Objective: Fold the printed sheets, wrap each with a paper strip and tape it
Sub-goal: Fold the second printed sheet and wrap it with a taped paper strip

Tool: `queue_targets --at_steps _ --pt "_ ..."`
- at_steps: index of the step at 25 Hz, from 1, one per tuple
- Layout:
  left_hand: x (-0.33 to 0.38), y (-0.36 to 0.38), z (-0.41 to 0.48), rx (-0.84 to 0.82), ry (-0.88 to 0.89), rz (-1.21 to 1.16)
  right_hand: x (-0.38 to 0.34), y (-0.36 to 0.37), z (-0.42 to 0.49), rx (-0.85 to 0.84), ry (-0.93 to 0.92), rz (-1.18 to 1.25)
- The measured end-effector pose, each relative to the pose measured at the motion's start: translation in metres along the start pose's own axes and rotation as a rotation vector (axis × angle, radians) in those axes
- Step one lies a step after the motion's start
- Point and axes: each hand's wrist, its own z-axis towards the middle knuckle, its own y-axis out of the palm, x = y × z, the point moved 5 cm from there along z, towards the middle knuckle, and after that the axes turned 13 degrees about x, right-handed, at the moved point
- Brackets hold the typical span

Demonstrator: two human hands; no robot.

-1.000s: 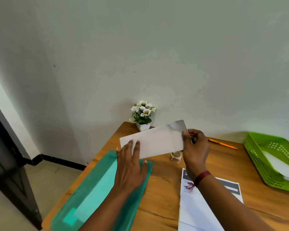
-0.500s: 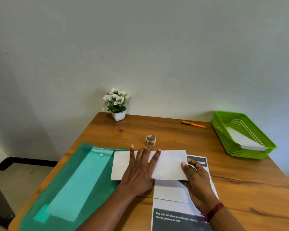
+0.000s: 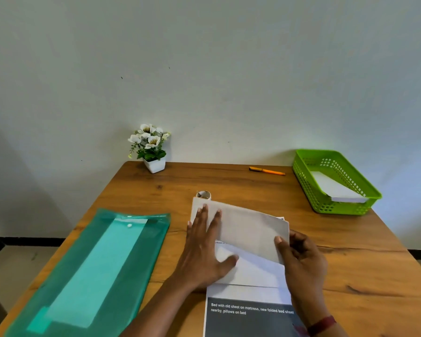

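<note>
Item: one sheet [image 3: 248, 229], white side up, lying near the middle of the desk [image 3: 350, 263], partly folded. Step in hand, by judgement: folding, with wrapping and taping not yet begun. The left hand [image 3: 204, 251] is lying flat on the sheet's left part, fingers straight and spread, pressing it to the desk. The right hand [image 3: 301, 261] is pinching the right edge of the upper flap between thumb and fingers, and that edge is standing a little off the white layer beneath. The sheet is thus sitting between both hands, touching each. It is overlapping a second sheet [image 3: 250, 319], whose dark printed band is showing nearer the person. Next move, likely: the flap wants laying down square on the layer below and creasing flat, the left hand holding so nothing slides. After that a strip and the tape [image 3: 204, 195] are called for; the tape is standing just beyond the sheet's far left corner. A green folder [image 3: 95, 263] is lying to the left, a pale band showing through it; whether it holds strips cannot be told. Well to the right, a basket [image 3: 311, 195] is holding white paper.
</note>
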Motion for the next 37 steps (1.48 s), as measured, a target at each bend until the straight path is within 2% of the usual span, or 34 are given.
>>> queue_targets --at_steps 3,4,6,8,10,12,14,15,18,20,22,26,34,37 --pt "0.007 -0.014 0.012 0.141 -0.516 -0.678 -0.02 0.003 -0.031 0.061 -0.398 -0.08" --pt "0.009 -0.015 0.017 0.118 -0.669 -0.86 -0.026 0.005 -0.046 0.046 -0.555 -0.094" --pt "0.009 -0.019 0.024 0.015 -0.876 -1.053 -0.029 0.009 -0.073 -0.01 -0.823 -0.141" --pt "0.01 -0.028 0.027 -0.07 -0.949 -1.11 -0.025 0.017 -0.093 -0.069 -0.981 -0.221" --pt "0.007 -0.033 0.03 -0.093 -0.899 -0.962 -0.018 0.028 -0.107 -0.157 -1.043 -0.27" --pt "0.002 -0.04 0.034 -0.067 -0.847 -0.803 -0.015 0.039 -0.118 -0.319 -1.066 -0.348" --pt "-0.004 -0.046 0.038 -0.07 -0.792 -0.738 -0.016 0.043 -0.113 -0.399 -1.026 -0.408" --pt "-0.007 -0.05 0.041 -0.088 -0.738 -0.698 -0.019 0.04 -0.102 -0.376 -0.963 -0.39" --pt "-0.011 -0.06 0.046 -0.213 -0.535 -0.509 -0.03 0.031 -0.055 -0.171 -0.781 -0.442" --pt "-0.01 -0.065 0.045 -0.309 -0.425 -0.364 -0.028 0.027 -0.025 -0.1 -0.603 -0.467" --pt "-0.01 -0.063 0.044 -0.398 -0.34 -0.265 -0.019 0.025 -0.005 -0.138 -0.406 -0.422" --pt "0.0 -0.054 0.043 -0.547 -0.167 -0.114 0.001 0.033 0.01 -0.321 -0.094 -0.272" --pt "-0.011 -0.039 0.039 -0.53 -0.087 -0.018 0.028 0.029 0.008 -0.36 -0.037 -0.333" --pt "-0.016 -0.038 0.038 -0.447 -0.043 0.108 0.028 0.032 0.005 -0.439 0.084 -0.217"
